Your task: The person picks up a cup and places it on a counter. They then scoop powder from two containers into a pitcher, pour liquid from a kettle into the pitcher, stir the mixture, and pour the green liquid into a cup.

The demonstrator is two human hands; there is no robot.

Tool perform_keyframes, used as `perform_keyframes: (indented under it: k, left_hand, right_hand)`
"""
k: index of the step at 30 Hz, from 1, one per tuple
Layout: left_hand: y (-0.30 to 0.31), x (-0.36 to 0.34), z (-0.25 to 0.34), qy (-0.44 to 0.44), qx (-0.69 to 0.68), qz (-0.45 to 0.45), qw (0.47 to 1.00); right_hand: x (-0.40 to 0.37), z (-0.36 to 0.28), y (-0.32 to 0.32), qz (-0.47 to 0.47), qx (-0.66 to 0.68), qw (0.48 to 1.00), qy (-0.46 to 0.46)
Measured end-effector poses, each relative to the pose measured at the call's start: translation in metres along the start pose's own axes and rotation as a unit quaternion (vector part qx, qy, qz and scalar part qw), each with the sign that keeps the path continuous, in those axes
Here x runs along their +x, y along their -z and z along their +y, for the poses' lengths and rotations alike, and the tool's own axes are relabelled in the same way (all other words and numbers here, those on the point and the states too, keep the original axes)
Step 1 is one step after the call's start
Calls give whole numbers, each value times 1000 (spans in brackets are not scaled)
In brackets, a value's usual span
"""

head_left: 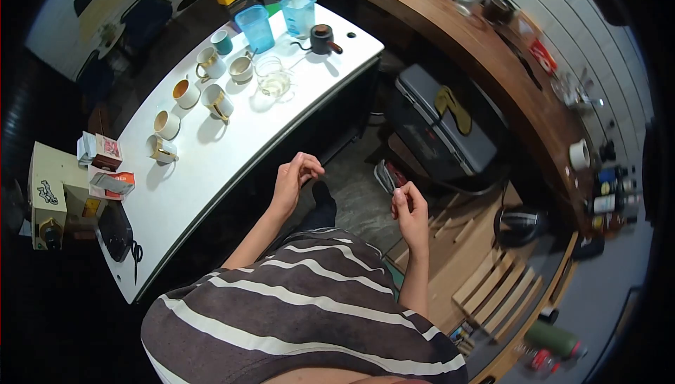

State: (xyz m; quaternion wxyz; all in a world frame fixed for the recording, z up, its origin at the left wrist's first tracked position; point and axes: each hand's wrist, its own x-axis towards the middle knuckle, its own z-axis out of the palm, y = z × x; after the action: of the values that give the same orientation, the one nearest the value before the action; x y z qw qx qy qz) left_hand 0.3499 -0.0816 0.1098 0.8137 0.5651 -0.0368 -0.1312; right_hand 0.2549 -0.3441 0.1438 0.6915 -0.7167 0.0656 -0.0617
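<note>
My left hand hovers in front of the white table's near edge, its fingers loosely bent and apart, with nothing visible in them. My right hand is raised on the other side of my body, fingers curled in towards the thumb; no object shows in it. Both hands are in the air, touching nothing. On the white table stand several mugs, among them a white and gold mug and a teal cup. Near them are a glass server, a black gooseneck kettle and a blue plastic container.
A beige machine, a black scale and scissors are at the table's left end. A wooden counter curves along the right wall. Below it sits a grey case with a sandal on top. A wooden slatted rack lies at lower right.
</note>
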Motion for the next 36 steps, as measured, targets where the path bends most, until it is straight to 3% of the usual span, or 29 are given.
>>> perform_keyframes:
  k: [4, 10, 13, 17, 20, 26, 28, 32, 36]
  left_hand:
    - [36, 51, 10, -74, 79, 95, 990]
    - [92, 117, 24, -70, 124, 194, 971]
    - [119, 147, 14, -123, 259, 249, 925]
    - [134, 171, 18, -90, 299, 284, 907]
    - [138, 185, 11, -86, 367, 315, 871]
    - [134, 203, 6, -44, 417, 372, 828]
    - [131, 206, 6, -28, 415, 387, 823]
    - [124, 213, 7, -28, 405, 396, 824]
    - [116, 214, 7, -24, 408, 408, 817]
  right_hand:
    - [77, 8, -32, -77, 56, 995, -19]
    - [197, -17, -81, -176, -25, 984, -9]
    - [251, -23, -104, -179, -88, 980, 16]
    - [308, -36, -129, -215, -93, 972, 15]
    - [355, -36, -135, -221, -138, 964, 58]
    - [456, -68, -157, -253, -106, 949, 154]
    - [500, -61, -167, -229, -167, 909, 306]
    - [550, -70, -192, -239, -257, 856, 381]
    - [576, -58, -224, -314, -294, 819, 380]
